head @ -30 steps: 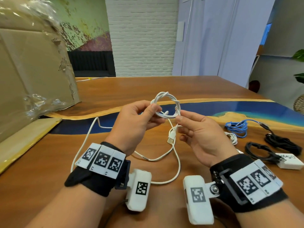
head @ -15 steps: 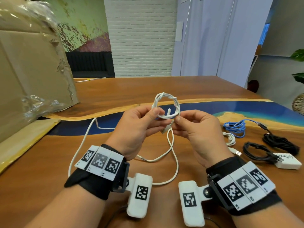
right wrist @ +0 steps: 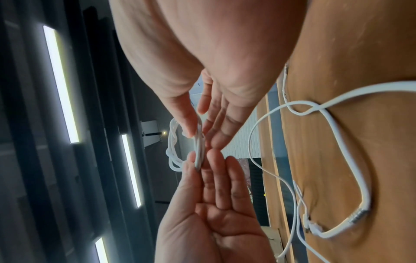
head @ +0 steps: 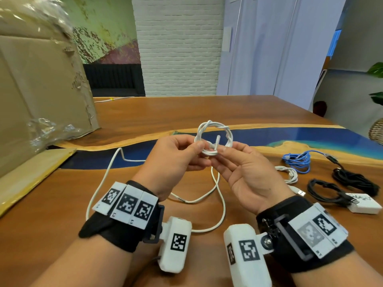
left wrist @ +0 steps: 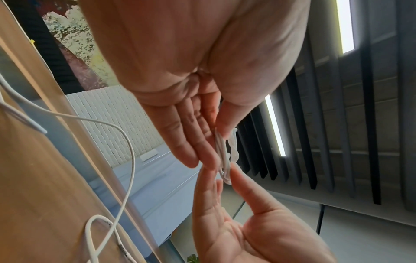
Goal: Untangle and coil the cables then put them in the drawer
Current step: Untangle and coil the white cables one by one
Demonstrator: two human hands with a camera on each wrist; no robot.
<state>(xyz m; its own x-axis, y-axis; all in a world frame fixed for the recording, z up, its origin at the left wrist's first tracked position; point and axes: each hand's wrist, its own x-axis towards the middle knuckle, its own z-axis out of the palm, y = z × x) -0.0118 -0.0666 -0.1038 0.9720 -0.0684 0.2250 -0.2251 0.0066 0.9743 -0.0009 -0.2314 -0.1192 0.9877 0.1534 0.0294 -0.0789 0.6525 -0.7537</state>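
A small white cable coil (head: 213, 129) is held up over the wooden table (head: 145, 117), between both hands. My left hand (head: 200, 151) pinches its lower left side with thumb and fingers. My right hand (head: 221, 156) pinches the lower right side, where a short white cable end (head: 216, 141) pokes up through the ring. In the left wrist view the coil (left wrist: 225, 160) is edge-on between the fingertips of both hands. The right wrist view shows the coil (right wrist: 173, 142) beyond my right thumb. No drawer is in view.
A loose white cable (head: 222, 206) lies looped on the table under my hands. To the right lie a blue cable (head: 298, 160), a small white coil (head: 290, 172), two black cables (head: 323, 189) and a white adapter (head: 362, 204). A large cardboard box (head: 41, 90) stands on the left.
The hanging USB plug end has gone up out of sight into the coil. My right hand moved in against the left, and a white end now sticks up through the ring.
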